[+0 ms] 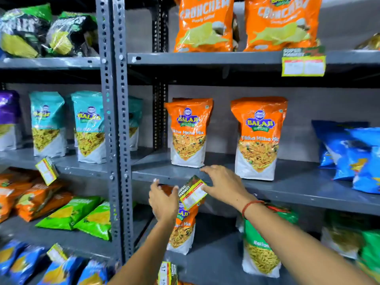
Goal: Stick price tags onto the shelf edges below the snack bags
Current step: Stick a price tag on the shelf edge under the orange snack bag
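A yellow-edged price tag (192, 192) hangs tilted just below the grey middle shelf edge (287, 187), under the left orange Balaji bag (188, 132). My right hand (223, 185) pinches the tag's right side with thumb and fingers. My left hand (163, 199) hovers at the tag's left side, fingers spread; whether it touches the tag I cannot tell. A second orange Balaji bag (258, 138) stands to the right on the same shelf.
Another tag (304, 61) is fixed on the upper shelf edge under the Crunchem bags (280, 23). Tags (46, 170) hang on the left unit. Grey perforated uprights (115, 120) divide the units. Blue bags (353, 153) sit right; a green bag (260, 245) stands below.
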`<state>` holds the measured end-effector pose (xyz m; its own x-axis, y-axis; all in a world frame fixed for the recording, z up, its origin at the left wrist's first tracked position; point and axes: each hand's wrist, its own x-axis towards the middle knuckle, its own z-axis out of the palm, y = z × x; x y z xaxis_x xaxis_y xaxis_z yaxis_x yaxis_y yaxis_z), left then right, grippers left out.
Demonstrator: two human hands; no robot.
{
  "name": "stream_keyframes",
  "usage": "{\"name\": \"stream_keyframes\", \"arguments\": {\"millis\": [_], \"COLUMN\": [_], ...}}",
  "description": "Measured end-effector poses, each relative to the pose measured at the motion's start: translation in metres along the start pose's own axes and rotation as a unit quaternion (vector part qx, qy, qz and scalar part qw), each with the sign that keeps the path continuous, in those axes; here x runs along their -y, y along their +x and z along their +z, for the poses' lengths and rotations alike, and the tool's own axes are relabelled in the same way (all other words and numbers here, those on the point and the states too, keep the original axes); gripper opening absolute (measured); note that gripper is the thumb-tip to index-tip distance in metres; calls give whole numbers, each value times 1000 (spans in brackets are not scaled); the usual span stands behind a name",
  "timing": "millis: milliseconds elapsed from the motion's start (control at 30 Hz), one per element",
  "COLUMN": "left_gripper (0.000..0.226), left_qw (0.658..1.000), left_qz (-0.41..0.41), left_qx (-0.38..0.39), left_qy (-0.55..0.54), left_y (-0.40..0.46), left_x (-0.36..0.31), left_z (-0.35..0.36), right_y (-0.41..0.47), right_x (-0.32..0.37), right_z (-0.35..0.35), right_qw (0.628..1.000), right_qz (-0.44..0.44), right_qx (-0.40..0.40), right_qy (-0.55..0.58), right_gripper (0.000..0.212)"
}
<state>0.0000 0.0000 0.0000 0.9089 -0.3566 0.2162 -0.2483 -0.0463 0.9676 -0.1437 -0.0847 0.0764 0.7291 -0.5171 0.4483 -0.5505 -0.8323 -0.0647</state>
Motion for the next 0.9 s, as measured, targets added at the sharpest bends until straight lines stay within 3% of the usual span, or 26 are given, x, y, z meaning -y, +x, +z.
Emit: {"name": "stream_keyframes", "arguments": {"millis": [167, 367, 567, 767, 900], "left_gripper": [26, 12, 13, 13, 11], "left_qw": [963, 942, 942, 946, 956], "left_qz": [-150, -189, -177, -127, -99], "left_qx": [135, 152, 164, 181, 171], "left_qy": [-179, -233, -235, -235, -215], "left_y": [12, 23, 23, 23, 21], "left_x": [35, 43, 41, 52, 54], "left_z": [16, 22, 23, 15, 0], "right_y": [13, 24, 25, 3, -17], "right_x": [-2, 0, 2, 12, 15], "right_z": [25, 38, 36, 37, 44], "right_qw": [996, 985, 984, 993, 988], "right_qz": [33, 74, 89, 44, 61], "right_qx": [-67, -124, -119, -84, -94], "right_qy": [49, 99, 101, 66, 107], "right_gripper": [33, 12, 7, 7, 5]}}
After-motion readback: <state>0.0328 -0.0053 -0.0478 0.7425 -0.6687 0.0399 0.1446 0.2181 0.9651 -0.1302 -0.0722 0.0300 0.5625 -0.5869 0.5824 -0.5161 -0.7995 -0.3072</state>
